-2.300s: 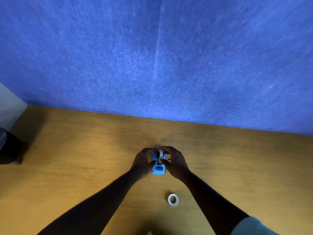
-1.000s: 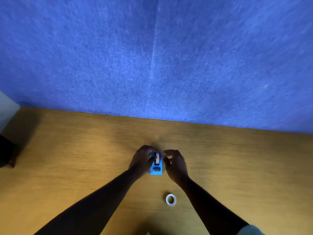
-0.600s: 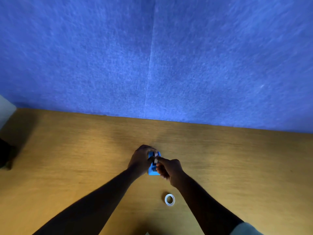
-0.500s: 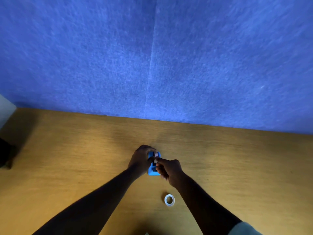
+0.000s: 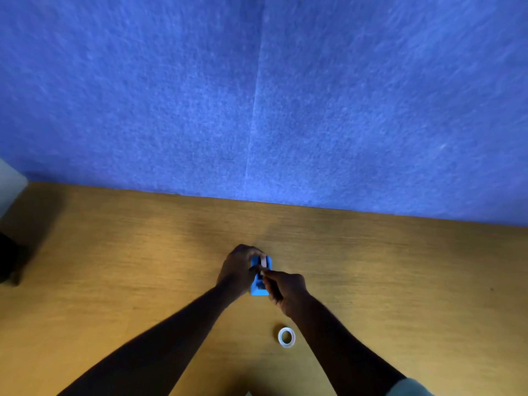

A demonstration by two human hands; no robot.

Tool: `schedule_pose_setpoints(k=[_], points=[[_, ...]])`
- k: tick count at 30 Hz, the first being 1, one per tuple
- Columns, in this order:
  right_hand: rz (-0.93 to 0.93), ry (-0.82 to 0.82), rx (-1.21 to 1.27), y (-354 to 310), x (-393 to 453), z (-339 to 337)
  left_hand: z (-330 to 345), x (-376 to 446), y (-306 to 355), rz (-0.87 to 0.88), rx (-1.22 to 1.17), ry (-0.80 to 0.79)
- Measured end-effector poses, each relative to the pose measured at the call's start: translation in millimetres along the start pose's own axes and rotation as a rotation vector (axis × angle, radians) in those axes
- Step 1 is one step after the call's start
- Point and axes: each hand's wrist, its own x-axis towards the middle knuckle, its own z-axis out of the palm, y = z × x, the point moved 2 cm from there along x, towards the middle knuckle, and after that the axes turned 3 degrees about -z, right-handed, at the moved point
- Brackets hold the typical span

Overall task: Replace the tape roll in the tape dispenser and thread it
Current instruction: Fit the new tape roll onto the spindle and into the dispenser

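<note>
A small blue tape dispenser (image 5: 258,291) stands on the wooden desk (image 5: 143,267), with a pale tape roll (image 5: 263,261) seated in its far end. My left hand (image 5: 237,271) grips the dispenser's left side, fingers curled over the top by the roll. My right hand (image 5: 287,291) is on the near right side, its thumb and forefinger pinching the tape's loose end above the middle of the dispenser. The tape strip itself is too small to make out. A second, white ring-shaped tape roll (image 5: 286,336) lies flat on the desk, nearer to me.
A blue felt partition (image 5: 257,95) rises along the desk's far edge. A dark object (image 5: 8,264) sits at the far left edge under a pale panel (image 5: 10,181). Bare desk surface spreads left and right of my hands.
My right hand left the dispenser's right side, came over it and closed its fingertips on the tape end, then drew slightly toward me. My left hand kept its grip.
</note>
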Motion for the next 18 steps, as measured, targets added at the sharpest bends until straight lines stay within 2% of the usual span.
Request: schedule_pose_setpoints(k=[5,18], points=[[0.004,0.007,0.066,5.2,-0.2,2.0,0.9,0.2,0.3,-0.016,-0.017,-0.009],[-0.070,0.070,-0.074,7.0,-3.2,4.8,0.7,2.6,-1.5,-0.038,-0.051,-0.024]])
